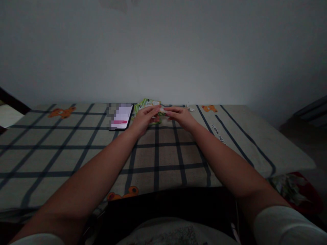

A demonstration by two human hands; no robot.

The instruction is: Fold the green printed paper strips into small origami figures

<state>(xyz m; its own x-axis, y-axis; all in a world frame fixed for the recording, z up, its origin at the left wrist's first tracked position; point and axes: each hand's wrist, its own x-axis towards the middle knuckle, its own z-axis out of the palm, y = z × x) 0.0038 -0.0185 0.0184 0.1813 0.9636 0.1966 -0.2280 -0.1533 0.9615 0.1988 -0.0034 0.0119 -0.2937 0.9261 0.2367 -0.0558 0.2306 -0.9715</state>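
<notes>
Left hand (pixel 144 119): fingers curled inward, thumb and fingertips pinching a small packet (pixel 161 110). Right hand (pixel 182 116): fingers extended toward the left, tips closed on the packet's opposite edge. Packet: pale, printed, thin-looking; located between the two sets of fingertips, just above the table. Visible strip runs crosswise from one hand to the other; fingers cover the rest, so its true long axis and which end leads cannot be told.

Green packets (pixel 150 101): several, flat, glossy-looking, green and white print; overlapping pile behind and beneath the left hand, edges at mixed angles. Phone (pixel 122 117): rectangular, dark-rimmed, screen lit; flat, just left of the left hand, long sides running away from the wearer. White scraps (pixel 190 108): small, crumpled; just beyond the right hand. Tablecloth (pixel 167 154): woven-looking, beige, dark checked lines, orange bear prints; beneath both hands. Red container (pixel 310 194): rounded, holding crumpled pale-green wrappers (pixel 291 189); well right of the right hand, below table level.
</notes>
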